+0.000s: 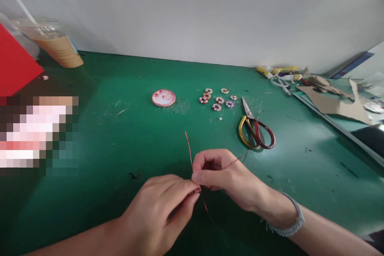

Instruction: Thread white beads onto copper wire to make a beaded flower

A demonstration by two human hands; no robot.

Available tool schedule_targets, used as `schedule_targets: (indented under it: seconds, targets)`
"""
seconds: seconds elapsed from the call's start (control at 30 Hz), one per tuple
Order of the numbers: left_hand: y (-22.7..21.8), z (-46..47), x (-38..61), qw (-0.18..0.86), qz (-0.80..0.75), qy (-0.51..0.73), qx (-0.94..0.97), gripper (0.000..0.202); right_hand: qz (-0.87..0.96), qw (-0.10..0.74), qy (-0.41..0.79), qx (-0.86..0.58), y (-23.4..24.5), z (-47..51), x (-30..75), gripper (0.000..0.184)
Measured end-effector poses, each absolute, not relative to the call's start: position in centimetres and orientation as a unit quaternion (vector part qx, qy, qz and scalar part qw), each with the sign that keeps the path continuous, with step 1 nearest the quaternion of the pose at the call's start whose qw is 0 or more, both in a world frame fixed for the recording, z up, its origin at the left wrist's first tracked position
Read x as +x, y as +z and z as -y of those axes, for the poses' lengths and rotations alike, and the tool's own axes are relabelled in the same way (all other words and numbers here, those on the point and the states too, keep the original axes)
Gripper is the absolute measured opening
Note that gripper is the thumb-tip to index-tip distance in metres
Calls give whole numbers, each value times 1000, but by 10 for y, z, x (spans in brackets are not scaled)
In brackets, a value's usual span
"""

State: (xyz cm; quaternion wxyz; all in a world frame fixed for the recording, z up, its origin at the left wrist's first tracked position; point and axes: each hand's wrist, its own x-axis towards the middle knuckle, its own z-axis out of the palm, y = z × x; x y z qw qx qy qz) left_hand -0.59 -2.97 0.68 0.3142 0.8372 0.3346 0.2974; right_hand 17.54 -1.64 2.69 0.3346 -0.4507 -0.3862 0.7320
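Note:
My left hand (pixel 166 204) pinches a small dark red beaded piece (pixel 197 190) between thumb and forefinger, mostly covered by the fingers. Right beside it, the fingertips of my right hand (pixel 220 172) are closed on a thin reddish cord (pixel 189 148). One end of the cord sticks up past the fingertips, another strand crosses my right hand, and a further end hangs below. Beyond the hands lie several small bead rings (pixel 220 100) and a round shallow dish (pixel 163 98) with a pink rim and tiny beads in it.
Scissors (pixel 255 128) with yellow and red handles lie right of the rings. Glue tubes (pixel 279 73), white scissors (pixel 281 85) and cut cardboard (pixel 333 102) crowd the far right of the green table (pixel 126 136). A plastic cup (pixel 60 48) with a straw stands far left, near a red panel (pixel 16 60).

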Motion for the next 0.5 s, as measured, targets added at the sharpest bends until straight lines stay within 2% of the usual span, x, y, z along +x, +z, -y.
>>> schedule_targets:
  seconds: [0.17,0.37,0.5]
  targets:
    - [5,29,-5,340,-349,286,825,18,359,326,740,-465,28,19,175,23]
    - [16,24,0,541,-410,233,696,15,350,353,744,-447,25,19,178,20]
    - [19,23,1,632,-409,214,623,17,360,365,742,-432,23,19,177,19]
